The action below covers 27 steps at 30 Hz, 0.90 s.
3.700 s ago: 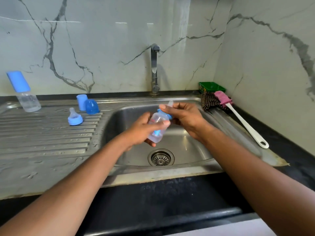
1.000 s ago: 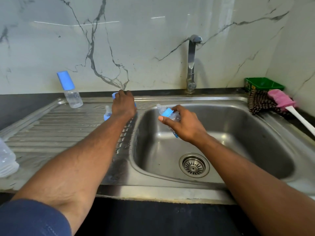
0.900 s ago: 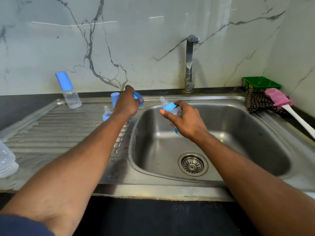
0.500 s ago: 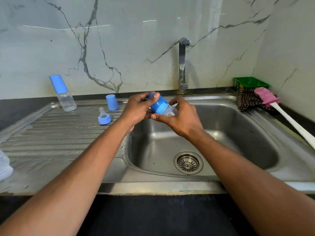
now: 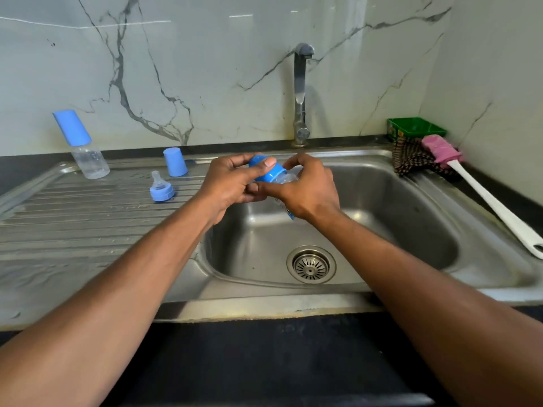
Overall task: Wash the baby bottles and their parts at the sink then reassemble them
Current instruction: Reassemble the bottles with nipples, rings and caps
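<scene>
Over the sink (image 5: 411,218), our right hand (image 5: 308,192) grasped the bottle (image 5: 286,179), tilted up-left; our left hand (image 5: 232,183) pinched its cap (image 5: 266,171); print unreadable.

Blue caps (image 5: 175,161), clear bottles (image 5: 90,160); grey-veined white marble wall (image 5: 205,69); green tray (image 5: 415,129), pink-headed white brush (image 5: 482,192), brown checked cloth (image 5: 411,158) at right; black table (image 5: 264,356).

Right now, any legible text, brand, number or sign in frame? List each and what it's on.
None can be read.
Green box by the wall: yellow marks on its front face, too blurred to read.
Clear bottle in the right hand: a blue print on its side, mostly covered, unreadable.
Capped bottle on the drainboard: no markings visible.
</scene>
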Motion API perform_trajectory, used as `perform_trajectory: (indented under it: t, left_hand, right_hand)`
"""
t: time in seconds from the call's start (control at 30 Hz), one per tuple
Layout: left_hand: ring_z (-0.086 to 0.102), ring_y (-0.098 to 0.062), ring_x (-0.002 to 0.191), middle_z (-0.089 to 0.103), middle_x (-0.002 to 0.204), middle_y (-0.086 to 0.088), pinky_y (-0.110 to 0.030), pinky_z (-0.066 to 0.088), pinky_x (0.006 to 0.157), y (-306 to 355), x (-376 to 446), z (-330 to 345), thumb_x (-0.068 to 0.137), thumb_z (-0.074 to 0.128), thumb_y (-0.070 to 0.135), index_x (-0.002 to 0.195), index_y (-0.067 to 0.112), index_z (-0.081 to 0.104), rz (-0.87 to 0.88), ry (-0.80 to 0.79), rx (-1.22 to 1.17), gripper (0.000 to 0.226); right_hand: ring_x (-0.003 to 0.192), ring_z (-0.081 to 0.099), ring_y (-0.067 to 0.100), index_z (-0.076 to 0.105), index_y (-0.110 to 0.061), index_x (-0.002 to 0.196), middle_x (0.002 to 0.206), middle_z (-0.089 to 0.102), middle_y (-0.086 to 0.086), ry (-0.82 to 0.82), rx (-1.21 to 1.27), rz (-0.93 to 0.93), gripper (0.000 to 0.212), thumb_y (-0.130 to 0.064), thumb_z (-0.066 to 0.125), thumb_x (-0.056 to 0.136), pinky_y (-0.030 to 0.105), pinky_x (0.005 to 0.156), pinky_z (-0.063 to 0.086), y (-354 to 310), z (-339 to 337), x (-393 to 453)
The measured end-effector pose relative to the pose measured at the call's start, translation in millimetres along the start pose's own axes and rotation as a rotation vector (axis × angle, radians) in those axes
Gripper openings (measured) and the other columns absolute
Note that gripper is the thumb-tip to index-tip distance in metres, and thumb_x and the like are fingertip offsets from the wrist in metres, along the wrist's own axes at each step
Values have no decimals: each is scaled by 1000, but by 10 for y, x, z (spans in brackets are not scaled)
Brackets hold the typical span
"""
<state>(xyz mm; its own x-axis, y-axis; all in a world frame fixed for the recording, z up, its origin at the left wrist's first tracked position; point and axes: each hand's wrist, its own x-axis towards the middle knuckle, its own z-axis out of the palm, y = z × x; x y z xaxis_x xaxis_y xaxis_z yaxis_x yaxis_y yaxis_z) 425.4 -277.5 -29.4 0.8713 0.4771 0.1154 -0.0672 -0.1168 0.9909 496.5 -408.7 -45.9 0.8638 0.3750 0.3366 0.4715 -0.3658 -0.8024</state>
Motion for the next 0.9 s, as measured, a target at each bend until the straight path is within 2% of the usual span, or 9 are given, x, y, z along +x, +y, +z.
perform_trajectory:
  t: [0.23,0.33,0.43,0.5,0.57,0.67,0.77,0.83,0.9]
  left_hand:
    - [74,-18,83,76,93,1,-35,59,76,80,-109,-91,87,59,56,99,31,72,77,-46,227,31]
    - [67,-9,106,60,132,16,-34,59,81,72,-176,-301,81,52,60,118,43,62,156,-142,264,42]
    - [61,-8,115,61,129,18,-33,50,96,65,-184,-599,87,54,67,137,44,50,278,-163,433,56]
    - [66,-12,105,71,112,14,-31,47,95,83,-166,-864,89,50,67,130,41,59,445,6,864,49]
    - [67,-20,94,75,96,10,-35,46,88,122,-132,-1197,91,49,58,114,31,71,596,322,1121,41]
    - [68,-25,94,75,93,3,-35,49,80,84,-141,-1654,90,53,43,100,26,73,401,504,1087,28]
    - [62,-26,113,69,119,1,-36,45,92,-82,-125,-1971,91,62,41,117,27,67,-33,463,1141,30]
    - [57,-29,119,63,130,-4,-38,44,96,-153,-133,-2077,92,61,43,127,26,60,-140,458,1108,40]
    - [52,-31,126,57,138,-6,-39,42,101,-199,-114,-2092,93,58,48,134,24,56,-185,439,1144,48]
  right_hand:
    - [83,72,14,68,-22,102,94,74,-1,-209,319,133,53,-56,86,66,34,78,61,-5,-37,-26]
    - [67,68,10,71,-17,93,75,72,-5,-361,421,82,35,-49,76,81,23,60,54,-91,24,-90]
    - [55,57,9,69,-13,85,63,63,-4,-458,431,31,34,-46,68,89,21,55,46,-182,111,-108]
    - [61,55,12,69,-6,93,69,60,1,-454,393,-9,43,-49,65,88,24,59,47,-186,141,-99]
    - [67,58,14,68,-4,99,75,61,4,-439,379,-43,48,-49,65,83,27,64,49,-149,157,-85]
    - [75,67,18,68,-8,106,87,72,8,-381,389,-45,51,-48,69,75,31,73,56,-193,223,-48]
    - [77,69,15,66,-8,110,93,73,11,-333,378,-101,57,-48,81,72,32,72,56,-474,443,162]
    - [79,70,11,63,-10,112,95,72,6,-314,328,-165,52,-41,83,77,27,69,55,-773,698,391]
    - [92,71,22,63,-12,115,101,71,8,-289,302,-228,55,-44,84,75,39,79,60,-1093,1017,672]
